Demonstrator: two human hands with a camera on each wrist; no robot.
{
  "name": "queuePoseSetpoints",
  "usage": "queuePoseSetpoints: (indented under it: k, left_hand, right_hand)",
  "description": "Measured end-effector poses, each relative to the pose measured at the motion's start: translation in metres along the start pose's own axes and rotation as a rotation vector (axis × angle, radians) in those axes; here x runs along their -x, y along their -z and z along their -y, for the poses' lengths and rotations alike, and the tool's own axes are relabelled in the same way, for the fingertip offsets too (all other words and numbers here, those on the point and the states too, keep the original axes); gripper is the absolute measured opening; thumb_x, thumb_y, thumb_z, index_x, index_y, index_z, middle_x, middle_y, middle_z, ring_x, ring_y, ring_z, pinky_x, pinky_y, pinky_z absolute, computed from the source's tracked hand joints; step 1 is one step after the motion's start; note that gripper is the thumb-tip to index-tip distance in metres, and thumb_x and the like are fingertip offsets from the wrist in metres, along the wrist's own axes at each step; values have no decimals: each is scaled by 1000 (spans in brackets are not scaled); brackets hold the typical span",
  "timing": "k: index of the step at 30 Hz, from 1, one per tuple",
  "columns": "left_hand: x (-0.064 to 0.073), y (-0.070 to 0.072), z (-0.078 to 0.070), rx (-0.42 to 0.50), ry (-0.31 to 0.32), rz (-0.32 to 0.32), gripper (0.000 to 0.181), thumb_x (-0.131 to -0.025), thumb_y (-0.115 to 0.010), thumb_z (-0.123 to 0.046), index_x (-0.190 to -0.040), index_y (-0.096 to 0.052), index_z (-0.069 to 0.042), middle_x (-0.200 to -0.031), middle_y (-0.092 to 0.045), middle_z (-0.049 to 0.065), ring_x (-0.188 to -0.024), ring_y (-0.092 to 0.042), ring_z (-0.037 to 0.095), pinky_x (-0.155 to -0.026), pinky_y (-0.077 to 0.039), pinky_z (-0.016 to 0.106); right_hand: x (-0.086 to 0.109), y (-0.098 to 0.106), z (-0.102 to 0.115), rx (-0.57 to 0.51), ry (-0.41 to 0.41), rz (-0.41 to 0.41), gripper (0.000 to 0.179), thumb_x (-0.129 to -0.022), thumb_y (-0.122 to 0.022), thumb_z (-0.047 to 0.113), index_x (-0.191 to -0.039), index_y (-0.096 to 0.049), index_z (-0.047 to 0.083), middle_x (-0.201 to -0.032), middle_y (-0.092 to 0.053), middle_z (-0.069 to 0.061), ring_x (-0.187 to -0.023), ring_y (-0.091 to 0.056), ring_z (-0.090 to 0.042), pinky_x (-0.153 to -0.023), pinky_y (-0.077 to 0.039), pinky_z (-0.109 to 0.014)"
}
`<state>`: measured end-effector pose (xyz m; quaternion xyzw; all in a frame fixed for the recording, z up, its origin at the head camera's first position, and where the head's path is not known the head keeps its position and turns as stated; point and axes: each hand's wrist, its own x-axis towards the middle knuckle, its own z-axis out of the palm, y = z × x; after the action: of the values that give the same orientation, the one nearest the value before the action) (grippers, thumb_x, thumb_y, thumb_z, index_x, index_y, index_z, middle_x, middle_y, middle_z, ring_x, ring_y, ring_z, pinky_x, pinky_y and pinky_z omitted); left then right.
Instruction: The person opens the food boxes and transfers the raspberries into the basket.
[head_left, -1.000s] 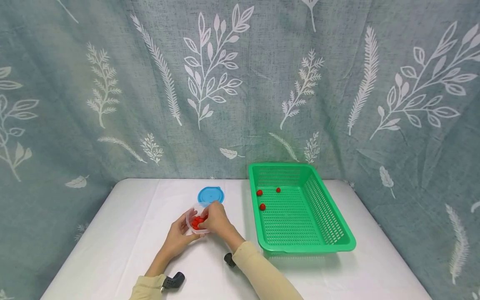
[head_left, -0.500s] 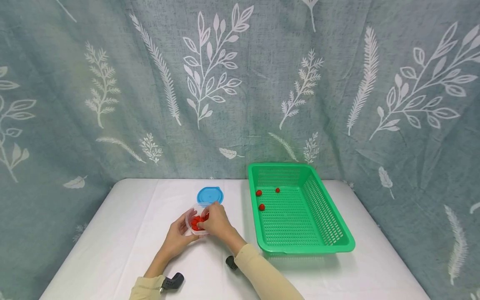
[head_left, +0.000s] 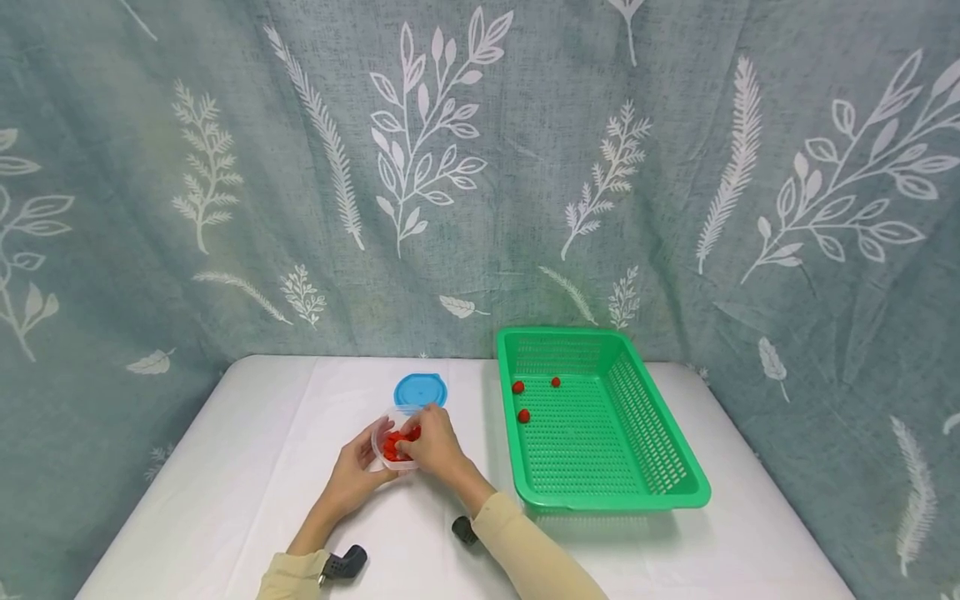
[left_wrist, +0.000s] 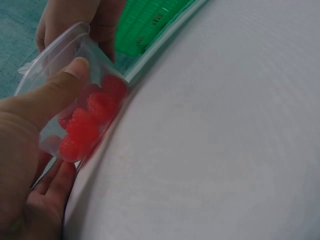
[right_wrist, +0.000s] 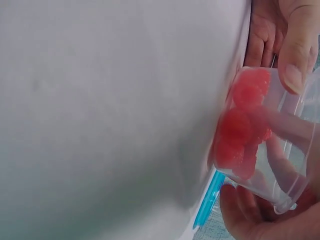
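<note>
A small clear plastic tub [head_left: 405,464] of red raspberries [left_wrist: 82,127] stands on the white table. My left hand [head_left: 354,479] grips the tub from the left, thumb [left_wrist: 60,87] along its near wall and fingers around the far side. From the right, my right hand [head_left: 438,442] reaches down inside it with bent fingers. Through the clear wall in the right wrist view, its fingers [right_wrist: 292,127] close on a raspberry [right_wrist: 266,134] at the edge of the pile. The tub wall blurs the fingertips.
A round blue lid [head_left: 420,390] lies just behind the tub. To the right stands a green perforated basket [head_left: 693,487] with three raspberries [head_left: 524,416] near its left side. A patterned grey-green curtain [head_left: 480,167] hangs behind the table [head_left: 277,417].
Both hands stay at the tub, the right hand's fingers inside it throughout, with only slight shifts. Lid, basket and the berries in the basket stay as they were.
</note>
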<state>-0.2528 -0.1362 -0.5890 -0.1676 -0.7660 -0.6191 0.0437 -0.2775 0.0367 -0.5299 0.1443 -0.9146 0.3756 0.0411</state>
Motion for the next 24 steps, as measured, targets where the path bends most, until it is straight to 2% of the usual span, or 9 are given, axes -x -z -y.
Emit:
queuePoseSetpoints:
  k: [5,10,13,16,19,24]
  left_hand:
    - [-1,1,0,2,14,-3,91,-78,-88,-11,-154,-40,-2,-153,-50,17,-146,-42,34,-118,-33,42]
    - [-2,0,-1,1,16,-2,90,-79,-88,-11,-154,-39,-2,-153,-50,17,-146,-42,33,-118,-33,42]
    - [-3,0,-2,1,15,-2,90,-79,-87,-11,-154,-39,-2,-153,-50,17,-146,-43,34,-117,-34,42]
    - [-3,0,-1,12,18,-1,90,-79,-87,-10,-155,-39,-2,-153,-50,17,-145,-43,34,-117,-35,41]
    - [-2,1,0,14,18,1,90,-79,-87,-10,-155,-39,-2,-153,-49,18,-145,-43,35,-117,-35,42]
    - [-2,2,0,-6,33,-2,91,-79,-88,-13,-154,-39,-2,-153,-50,16,-145,-44,34,-117,-35,42]
  right_hand:
    - [-1,3,3,-2,-2,-6,13,-79,-87,10,-81,-75,7,-99,-60,-6,-99,-53,-20,-79,-54,-25]
    - [-4,4,5,8,-18,32,19,-80,-86,9,-95,-76,3,-101,-61,-9,-94,-56,-19,-78,-56,-25]
    - [-5,4,4,39,10,40,20,-83,-84,12,-101,-79,3,-104,-64,-10,-98,-56,-21,-82,-54,-28]
    - [-5,4,4,67,48,29,16,-85,-83,15,-98,-82,5,-102,-66,-8,-102,-55,-22,-82,-51,-30]
    - [-4,3,2,41,54,7,15,-85,-84,17,-95,-82,6,-103,-66,-8,-107,-53,-25,-83,-51,-32]
    - [-2,4,0,-57,27,-35,16,-86,-83,20,-94,-80,6,-121,-63,-15,-122,-49,-32,-96,-51,-44]
